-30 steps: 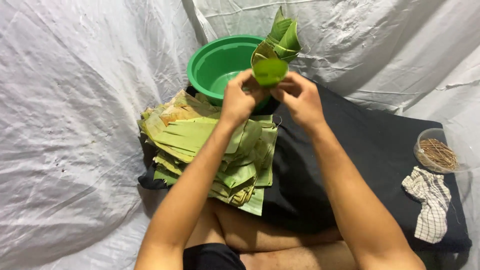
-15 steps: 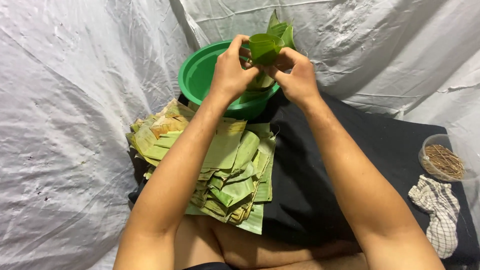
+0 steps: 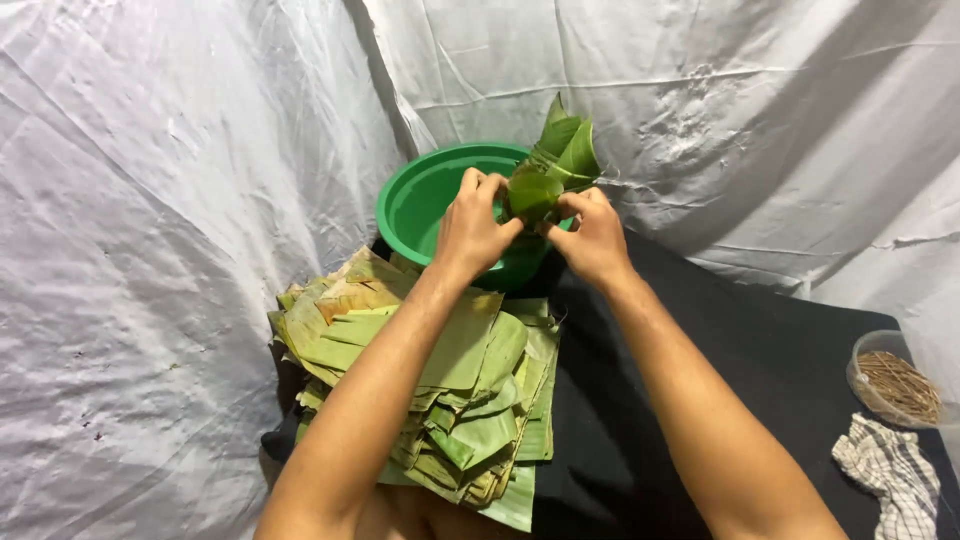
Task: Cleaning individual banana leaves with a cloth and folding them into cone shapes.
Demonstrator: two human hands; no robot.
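Note:
Both hands hold a folded green leaf parcel (image 3: pixel 548 170) up over the rim of a green plastic bowl (image 3: pixel 420 205). My left hand (image 3: pixel 470 225) pinches the parcel's lower left fold. My right hand (image 3: pixel 592 235) grips its lower right side. The parcel's pointed leaf ends stick upward. Below my forearms lies a thick stack of cut green and yellowed leaf pieces (image 3: pixel 450 390) on a black cloth (image 3: pixel 760 350).
White wrinkled sheeting (image 3: pixel 150 250) covers the surroundings to the left and behind. At the far right sit a clear round container of thin brown sticks (image 3: pixel 895 385) and a checked rag (image 3: pixel 890 475).
My hands have kept folding the parcel above the bowl; the fingers shifted on the lower folds. The camera view drifted so the scene sits slightly lower and further right.

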